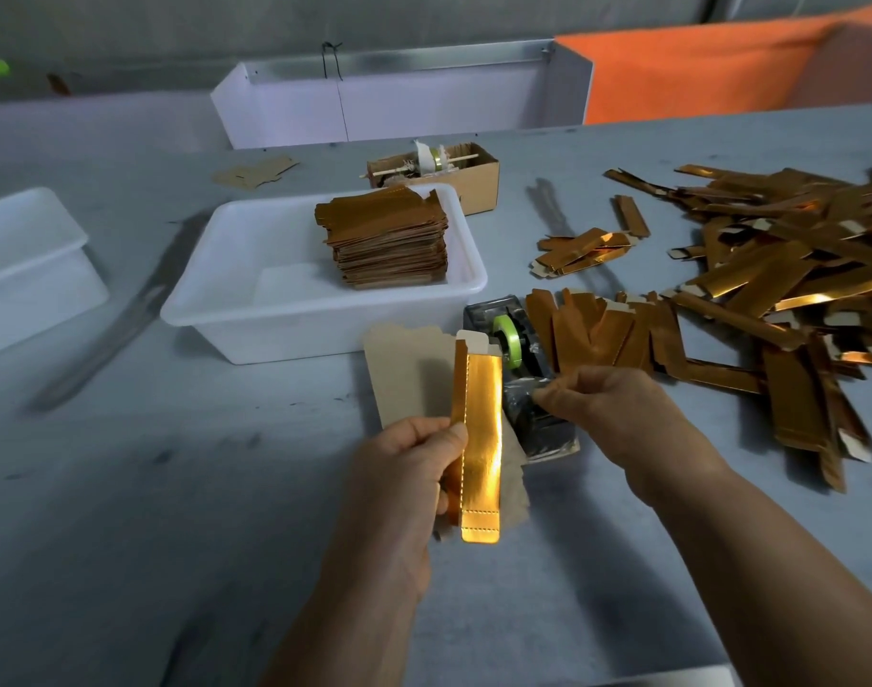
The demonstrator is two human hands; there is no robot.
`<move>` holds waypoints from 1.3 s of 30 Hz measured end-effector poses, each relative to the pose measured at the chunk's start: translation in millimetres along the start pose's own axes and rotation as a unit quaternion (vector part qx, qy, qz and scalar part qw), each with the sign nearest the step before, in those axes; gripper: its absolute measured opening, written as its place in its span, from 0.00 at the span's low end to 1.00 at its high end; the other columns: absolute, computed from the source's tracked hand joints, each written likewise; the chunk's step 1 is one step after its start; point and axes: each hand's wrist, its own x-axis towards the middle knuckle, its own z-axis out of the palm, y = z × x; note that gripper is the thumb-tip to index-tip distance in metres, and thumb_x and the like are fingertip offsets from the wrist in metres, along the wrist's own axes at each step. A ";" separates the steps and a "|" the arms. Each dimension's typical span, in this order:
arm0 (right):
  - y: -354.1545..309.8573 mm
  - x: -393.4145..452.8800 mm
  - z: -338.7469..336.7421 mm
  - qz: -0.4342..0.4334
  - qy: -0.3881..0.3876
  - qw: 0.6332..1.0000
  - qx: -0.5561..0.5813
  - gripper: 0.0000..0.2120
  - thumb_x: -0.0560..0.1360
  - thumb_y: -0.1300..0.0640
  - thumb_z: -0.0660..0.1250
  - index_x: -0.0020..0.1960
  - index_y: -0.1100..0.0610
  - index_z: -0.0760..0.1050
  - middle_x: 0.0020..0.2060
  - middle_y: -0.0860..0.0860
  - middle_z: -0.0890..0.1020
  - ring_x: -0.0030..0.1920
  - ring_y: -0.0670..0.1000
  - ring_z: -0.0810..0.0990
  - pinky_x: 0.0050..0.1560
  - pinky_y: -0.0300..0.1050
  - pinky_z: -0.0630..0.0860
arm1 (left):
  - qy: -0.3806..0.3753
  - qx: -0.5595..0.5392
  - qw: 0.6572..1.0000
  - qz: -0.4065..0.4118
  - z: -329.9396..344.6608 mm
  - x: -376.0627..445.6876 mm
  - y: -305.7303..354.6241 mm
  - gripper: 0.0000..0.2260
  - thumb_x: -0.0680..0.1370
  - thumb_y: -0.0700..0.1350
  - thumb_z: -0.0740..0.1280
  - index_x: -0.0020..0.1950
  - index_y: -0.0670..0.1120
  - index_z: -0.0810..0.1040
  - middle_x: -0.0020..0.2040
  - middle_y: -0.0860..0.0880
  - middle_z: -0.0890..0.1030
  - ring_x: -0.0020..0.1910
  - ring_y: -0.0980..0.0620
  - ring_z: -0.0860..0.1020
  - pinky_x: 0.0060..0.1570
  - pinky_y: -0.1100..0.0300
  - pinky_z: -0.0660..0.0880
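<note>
Two forearms enter from the table's near edge. The left hand [414, 468] grips a gold carton blank [481, 438], thumb across its narrow glue flap and fingers curled behind. The right hand [607, 404] has thumb and forefinger pinched together at the cutter end of the tape dispenser [543, 436], apparently on a tape end [540, 389] that is too thin to make out clearly.

In descending size:
- (a) The grey table [176, 488] carries everything.
- (b) A heap of folded gold sleeves [771, 270] lies along the right edge.
- (c) A white tub [275, 339] stands at mid-table and holds a stack of flat gold blanks [389, 245] against its far-right wall.
- (d) A second white tub [27, 260] stands at the left edge.
- (e) A cardboard box [483, 185] stands just behind tub (c).
- (f) A row of gold sleeves [612, 334] lies just right of the dispenser.
- (g) A plain kraft blank [399, 369] lies flat beneath the held one.
- (h) A green tape roll [507, 342] sits on the dispenser's spindle.

The held blank stands upright above the table's middle, just left of the dispenser, with its foil face toward the camera.

The step in hand is judged to be drawing tape to seal the side seam. To do it well:
- Pull the strip straight out, then tear it downward across the blade for a square end.
- Keep the flap folded flush along its scored line before the tape touches it.
- Lay the tape centred over the seam and smooth it from one end, since foil board shows every wrinkle.
</note>
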 end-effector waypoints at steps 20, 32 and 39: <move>1.5 -8.4 12.8 -0.090 0.137 0.986 0.040 0.09 0.74 0.54 0.68 0.35 0.50 0.76 0.45 0.44 0.73 0.44 0.43 0.73 0.37 0.34 0.66 | -0.083 -0.058 0.994 -0.030 18.3 -6.6 9.9 0.04 0.78 0.40 0.65 0.49 0.40 0.79 0.46 0.36 0.84 0.24 0.54 0.71 0.21 0.67 0.65; 22.5 -20.6 21.4 -0.099 0.170 0.974 -0.112 0.07 0.74 0.52 0.68 0.38 0.49 0.74 0.52 0.46 0.67 0.50 0.44 0.67 0.37 0.26 0.60 | -0.091 -0.003 0.996 0.008 23.8 0.7 14.3 0.04 0.79 0.44 0.66 0.50 0.45 0.79 0.47 0.41 0.83 0.30 0.56 0.74 0.20 0.70 0.66; 32.1 -25.2 31.3 -0.124 0.196 0.971 -0.059 0.05 0.74 0.54 0.68 0.39 0.50 0.75 0.53 0.45 0.66 0.53 0.44 0.69 0.39 0.24 0.63 | -0.097 0.065 0.993 0.033 37.2 5.5 13.6 0.06 0.78 0.47 0.67 0.51 0.47 0.80 0.42 0.51 0.82 0.37 0.54 0.77 0.35 0.61 0.72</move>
